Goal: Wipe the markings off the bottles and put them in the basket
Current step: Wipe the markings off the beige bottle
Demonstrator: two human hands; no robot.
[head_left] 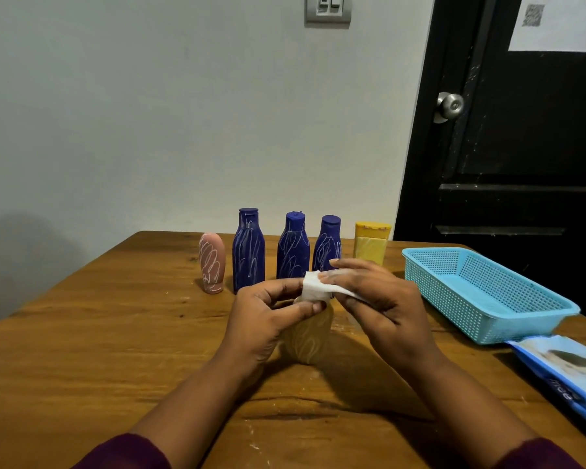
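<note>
The person sits at the wooden table (pixel 82 333) with both hands close together over a tan bottle (pixel 307 336), which stands near the middle of the table, scribbled with pale lines; the left hand (pixel 268 316) is curled round the bottle's upper part, thumb across its front; the right hand (pixel 386 306) pinches a white wipe (pixel 313 287) and lays it over the top of the bottle, fingers bent over the cloth; the left fingertips touch the wipe too.

Further off, a row of bottles stands upright across the table; from the left, a pink bottle (pixel 212 265) with white loops, then a left blue bottle (pixel 248 255), a middle blue bottle (pixel 293 253) and a right blue bottle (pixel 327 245), all three streaked with white scribble; the right one is partly hidden behind the right hand; last a yellow bottle (pixel 371 245), on which I can see no marks.

To the right lies a light blue mesh basket (pixel 430 282); just nearer than it, touching its near corner, a blue pack of wipes (pixel 562 363) lies flat at the table's right edge; a black door (pixel 504 164) stands behind.
</note>
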